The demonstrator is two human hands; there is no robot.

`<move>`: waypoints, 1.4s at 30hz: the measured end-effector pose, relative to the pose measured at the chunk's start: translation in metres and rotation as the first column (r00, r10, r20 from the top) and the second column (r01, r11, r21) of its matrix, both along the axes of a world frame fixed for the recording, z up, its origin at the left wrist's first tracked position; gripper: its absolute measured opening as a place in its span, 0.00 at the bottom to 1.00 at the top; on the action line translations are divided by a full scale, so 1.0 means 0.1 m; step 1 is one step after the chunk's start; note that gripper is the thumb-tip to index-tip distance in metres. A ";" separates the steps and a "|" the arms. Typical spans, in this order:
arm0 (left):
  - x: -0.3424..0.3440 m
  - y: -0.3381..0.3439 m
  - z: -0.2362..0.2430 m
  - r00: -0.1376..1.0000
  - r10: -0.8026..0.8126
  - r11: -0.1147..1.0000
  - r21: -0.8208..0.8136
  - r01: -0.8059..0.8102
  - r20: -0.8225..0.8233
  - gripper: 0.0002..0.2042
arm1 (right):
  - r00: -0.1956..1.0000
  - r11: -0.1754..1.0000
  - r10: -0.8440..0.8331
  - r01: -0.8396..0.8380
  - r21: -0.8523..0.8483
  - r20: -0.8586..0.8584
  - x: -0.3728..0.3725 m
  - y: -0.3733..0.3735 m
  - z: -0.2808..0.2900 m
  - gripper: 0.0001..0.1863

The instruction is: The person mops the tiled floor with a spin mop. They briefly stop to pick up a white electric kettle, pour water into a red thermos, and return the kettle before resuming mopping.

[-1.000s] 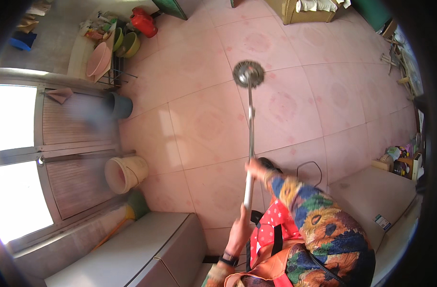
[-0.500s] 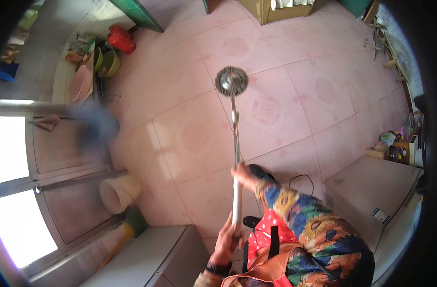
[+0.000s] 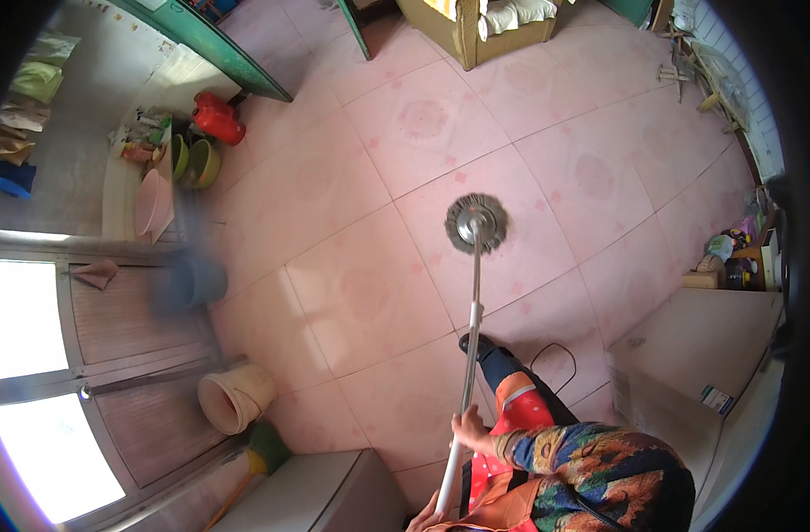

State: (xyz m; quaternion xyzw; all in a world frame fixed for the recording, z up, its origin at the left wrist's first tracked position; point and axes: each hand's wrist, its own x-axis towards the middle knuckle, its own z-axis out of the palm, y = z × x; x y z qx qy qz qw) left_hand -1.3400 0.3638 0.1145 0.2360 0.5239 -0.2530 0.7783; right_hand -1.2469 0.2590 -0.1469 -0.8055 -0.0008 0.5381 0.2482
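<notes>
A spin mop with a round grey head (image 3: 476,223) rests on the pink tiled floor (image 3: 361,293) ahead of me. Its long handle (image 3: 470,363), part metal and part white, slants back toward my body. Partway down the white section, my right hand (image 3: 470,428) is wrapped round the handle. Lower, at the bottom edge of the view, my left hand (image 3: 424,518) closes on the handle's near end and is partly cut off. A dark shoe (image 3: 482,342) of mine stands on the floor just right of the handle.
At left are a cream bucket (image 3: 237,396), a blurred blue bucket (image 3: 192,279), basins (image 3: 201,164) and a red jug (image 3: 217,117). A grey cabinet (image 3: 307,488) stands near left, a pale box-like unit (image 3: 689,341) at right. An armchair (image 3: 471,35) and green door (image 3: 214,44) are farther off.
The mop head has come nearer to me and slightly right across the tiles. Both hands have drawn back toward my body with the handle. My leg shows more, and the view has shifted.
</notes>
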 end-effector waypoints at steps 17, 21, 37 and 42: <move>1.51 -0.69 -0.77 0.931 -0.128 0.982 0.173 0.072 0.342 0.28 | 0.928 0.928 -0.370 0.366 0.073 0.050 2.77 0.05 -0.84 0.23; 0.32 -1.05 -0.48 0.932 -0.186 0.964 0.240 0.113 0.311 0.23 | 0.988 0.995 -0.044 0.030 0.091 0.148 1.45 -0.48 -1.06 0.19; -2.27 -2.41 1.26 0.910 -0.172 0.812 0.578 -0.086 0.376 0.17 | 0.811 0.906 -0.123 0.327 0.269 -0.571 -1.21 -1.53 1.02 0.08; -2.24 -2.57 1.75 0.863 -0.477 -0.359 0.933 -0.016 -0.169 0.11 | 0.777 0.904 0.089 0.199 0.378 -0.623 -1.15 -1.63 1.18 0.07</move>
